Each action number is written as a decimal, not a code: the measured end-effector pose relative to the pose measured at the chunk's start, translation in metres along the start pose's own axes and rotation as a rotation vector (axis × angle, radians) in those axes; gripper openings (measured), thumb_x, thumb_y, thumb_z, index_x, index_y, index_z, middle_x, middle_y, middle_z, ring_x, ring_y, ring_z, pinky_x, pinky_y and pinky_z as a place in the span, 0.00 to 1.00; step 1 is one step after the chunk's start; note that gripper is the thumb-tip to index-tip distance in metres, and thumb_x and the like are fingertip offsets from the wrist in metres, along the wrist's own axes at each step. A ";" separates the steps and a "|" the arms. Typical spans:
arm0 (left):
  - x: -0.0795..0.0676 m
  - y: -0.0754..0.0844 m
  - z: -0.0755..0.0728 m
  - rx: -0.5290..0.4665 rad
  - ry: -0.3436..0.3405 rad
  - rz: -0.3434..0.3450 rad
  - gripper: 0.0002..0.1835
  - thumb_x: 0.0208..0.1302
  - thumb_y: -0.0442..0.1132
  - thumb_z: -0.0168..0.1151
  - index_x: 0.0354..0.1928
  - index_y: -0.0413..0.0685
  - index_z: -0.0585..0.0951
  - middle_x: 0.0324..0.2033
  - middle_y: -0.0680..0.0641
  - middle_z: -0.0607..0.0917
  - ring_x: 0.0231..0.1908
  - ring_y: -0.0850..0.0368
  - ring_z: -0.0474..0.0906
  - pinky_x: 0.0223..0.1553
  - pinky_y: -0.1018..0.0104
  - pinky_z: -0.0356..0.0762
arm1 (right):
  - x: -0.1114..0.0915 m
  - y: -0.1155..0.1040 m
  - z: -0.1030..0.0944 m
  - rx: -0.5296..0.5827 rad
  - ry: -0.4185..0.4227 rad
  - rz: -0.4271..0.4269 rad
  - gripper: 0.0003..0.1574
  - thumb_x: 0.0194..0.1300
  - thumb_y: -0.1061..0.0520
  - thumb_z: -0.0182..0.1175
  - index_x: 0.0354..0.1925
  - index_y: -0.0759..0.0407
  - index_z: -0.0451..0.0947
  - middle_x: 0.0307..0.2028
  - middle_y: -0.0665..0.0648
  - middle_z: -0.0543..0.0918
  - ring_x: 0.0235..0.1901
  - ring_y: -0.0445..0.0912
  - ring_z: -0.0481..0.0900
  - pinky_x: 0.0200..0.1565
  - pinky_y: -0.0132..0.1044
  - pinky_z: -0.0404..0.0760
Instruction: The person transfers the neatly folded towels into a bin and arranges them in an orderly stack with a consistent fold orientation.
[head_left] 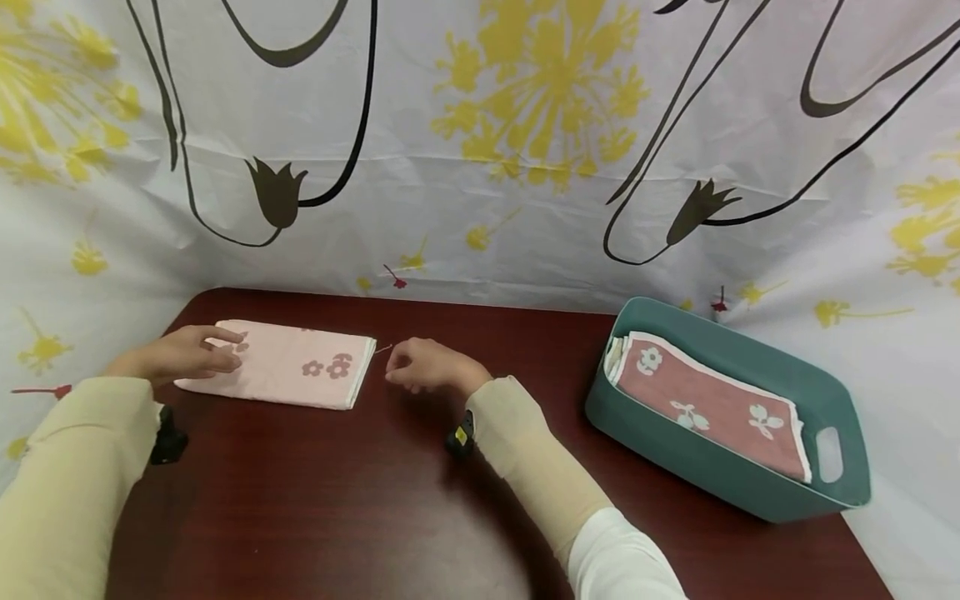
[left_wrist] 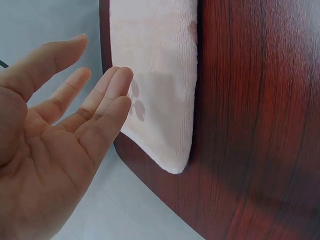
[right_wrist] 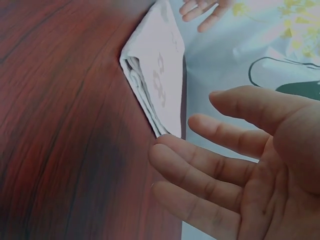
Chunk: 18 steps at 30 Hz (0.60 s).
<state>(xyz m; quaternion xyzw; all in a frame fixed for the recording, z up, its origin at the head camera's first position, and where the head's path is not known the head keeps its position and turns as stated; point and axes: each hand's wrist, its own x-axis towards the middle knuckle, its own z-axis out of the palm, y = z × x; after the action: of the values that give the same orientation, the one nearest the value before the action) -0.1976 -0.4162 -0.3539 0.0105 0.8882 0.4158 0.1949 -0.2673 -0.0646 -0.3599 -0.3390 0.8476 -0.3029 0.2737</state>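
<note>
A folded pale pink towel point(head_left: 285, 367) with darker pink flowers lies flat on the left of the table. Over its left end is my left hand point(head_left: 187, 354), fingers extended and thumb apart; the left wrist view shows this palm point(left_wrist: 55, 155) holding nothing. Just off the towel's right end, my right hand point(head_left: 435, 367) has loosely bent fingers. In the right wrist view its fingers point(right_wrist: 200, 175) are spread and hold nothing, near the layered folded edge of the towel point(right_wrist: 165, 85). A thin thread point(head_left: 383, 348) shows at the towel's upper right corner.
On the right of the dark red wooden table point(head_left: 337, 500) stands a teal bin point(head_left: 675, 446) with a handle slot. A folded darker pink towel point(head_left: 705, 400) with pale flowers lies in it. A patterned white sheet point(head_left: 480, 225) hangs behind the table.
</note>
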 end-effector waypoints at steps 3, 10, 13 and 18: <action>-0.001 -0.001 -0.002 -0.017 0.005 -0.002 0.35 0.63 0.36 0.58 0.63 0.19 0.54 0.44 0.33 0.76 0.40 0.63 0.78 0.46 0.54 0.75 | 0.000 -0.003 0.002 0.001 -0.005 -0.002 0.06 0.66 0.56 0.57 0.38 0.58 0.77 0.27 0.57 0.77 0.27 0.51 0.77 0.26 0.35 0.75; 0.004 0.000 -0.005 -0.059 0.017 0.020 0.33 0.61 0.30 0.57 0.60 0.14 0.54 0.37 0.45 0.76 0.33 0.68 0.77 0.38 0.66 0.77 | -0.005 -0.008 0.002 -0.002 0.007 0.003 0.07 0.67 0.57 0.55 0.39 0.58 0.77 0.25 0.56 0.76 0.29 0.53 0.78 0.27 0.37 0.76; 0.003 -0.001 -0.006 -0.030 0.007 0.015 0.33 0.62 0.31 0.57 0.61 0.15 0.54 0.42 0.37 0.74 0.33 0.70 0.74 0.38 0.65 0.77 | -0.003 -0.008 0.005 0.002 0.011 0.009 0.07 0.66 0.57 0.56 0.39 0.58 0.77 0.25 0.55 0.76 0.27 0.51 0.77 0.24 0.34 0.74; -0.006 -0.016 -0.009 0.052 -0.047 0.017 0.35 0.64 0.35 0.56 0.61 0.14 0.53 0.54 0.21 0.62 0.36 0.71 0.73 0.38 0.64 0.77 | 0.000 -0.008 0.018 -0.004 -0.013 0.041 0.07 0.66 0.56 0.56 0.40 0.58 0.76 0.25 0.55 0.77 0.26 0.47 0.78 0.23 0.33 0.75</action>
<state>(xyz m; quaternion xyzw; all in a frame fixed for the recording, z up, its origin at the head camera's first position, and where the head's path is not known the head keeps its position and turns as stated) -0.1926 -0.4342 -0.3586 0.0329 0.8937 0.3940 0.2120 -0.2521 -0.0749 -0.3667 -0.3238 0.8532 -0.2935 0.2848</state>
